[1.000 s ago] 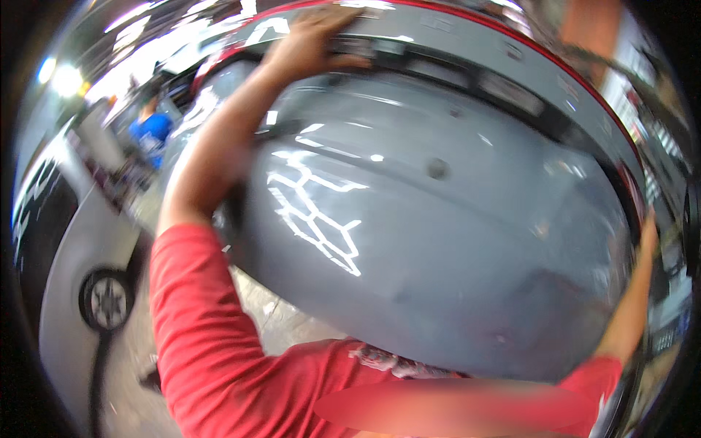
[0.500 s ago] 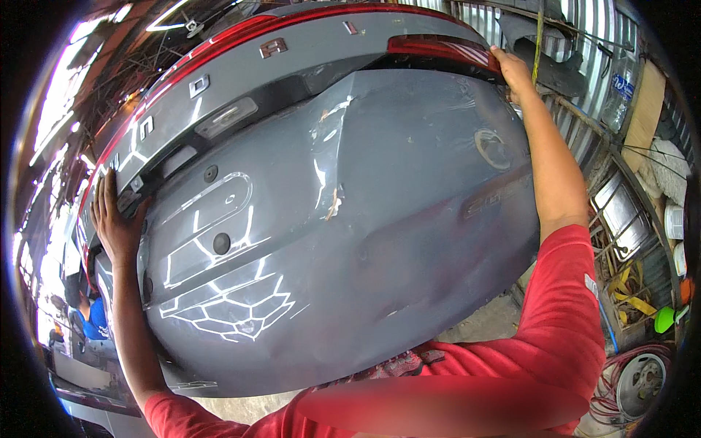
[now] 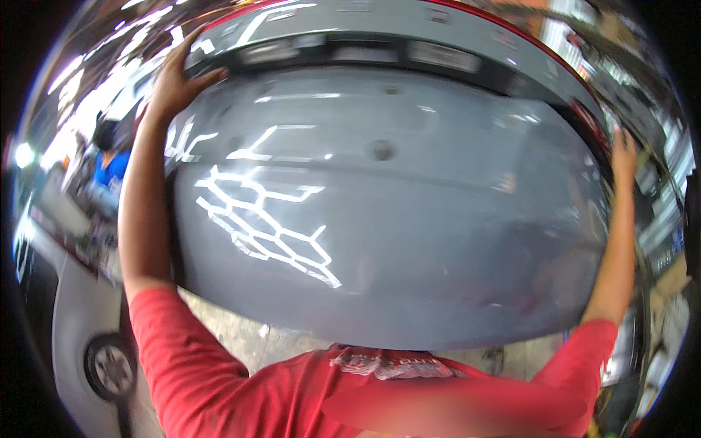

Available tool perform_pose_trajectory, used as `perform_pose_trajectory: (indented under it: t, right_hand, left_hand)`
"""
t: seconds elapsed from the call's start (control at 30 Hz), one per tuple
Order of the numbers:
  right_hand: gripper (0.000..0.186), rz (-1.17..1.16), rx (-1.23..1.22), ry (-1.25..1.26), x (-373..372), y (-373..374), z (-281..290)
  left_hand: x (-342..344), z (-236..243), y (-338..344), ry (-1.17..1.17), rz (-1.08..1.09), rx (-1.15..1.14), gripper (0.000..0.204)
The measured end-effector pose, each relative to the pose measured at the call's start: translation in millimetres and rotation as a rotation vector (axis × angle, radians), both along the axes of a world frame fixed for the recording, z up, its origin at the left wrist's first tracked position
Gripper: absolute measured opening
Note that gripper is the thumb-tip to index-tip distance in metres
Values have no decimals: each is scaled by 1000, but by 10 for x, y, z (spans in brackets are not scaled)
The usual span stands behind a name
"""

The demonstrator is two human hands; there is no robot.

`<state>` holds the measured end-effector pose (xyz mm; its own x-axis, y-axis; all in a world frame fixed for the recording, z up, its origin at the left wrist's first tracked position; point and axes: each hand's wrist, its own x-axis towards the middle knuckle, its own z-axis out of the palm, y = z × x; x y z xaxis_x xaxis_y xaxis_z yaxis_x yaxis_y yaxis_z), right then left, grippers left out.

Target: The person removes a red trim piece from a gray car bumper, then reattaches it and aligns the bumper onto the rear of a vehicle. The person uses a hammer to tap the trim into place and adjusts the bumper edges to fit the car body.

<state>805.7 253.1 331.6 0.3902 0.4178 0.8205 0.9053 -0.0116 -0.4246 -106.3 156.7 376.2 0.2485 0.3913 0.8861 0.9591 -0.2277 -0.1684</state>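
Observation:
A large grey car tailgate point(image 3: 438, 233) fills the middle of the view in front of my chest, its lower edge near my red shirt. Along its far edge runs a red light strip point(image 3: 517, 23), with a dark recess below it. My left hand point(image 3: 177, 82) grips the far left side, thumb lying on the outer face and fingers round the edge. At the right side, my right hand point(image 3: 623, 155) holds the edge beside a red tail light point(image 3: 588, 124); its fingertips are blurred. Bright ceiling lights reflect off the panel. The tailgate's underside is hidden.
Left of me, a person in a blue top point(image 3: 111, 169) is in the background. A pale car point(image 3: 77, 314) with a dark wheel point(image 3: 111, 367) stands at the lower left. Racks and clutter point(image 3: 668, 292) line the right side. Concrete floor point(image 3: 270, 339) shows below the panel.
The tailgate has swung round in view: its far edge now lies more level, its right side lower. My left hand appears higher, my right hand lower and farther right. Both keep hold.

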Motion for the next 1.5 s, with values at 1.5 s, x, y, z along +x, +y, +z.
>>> perform_pose_trajectory:
  t: [1.5]
  right_hand:
    - [83,317,259,-1099,-5585,-571,401]
  left_hand:
    - [-3732,-334,1061,-1063,38,-459,116]
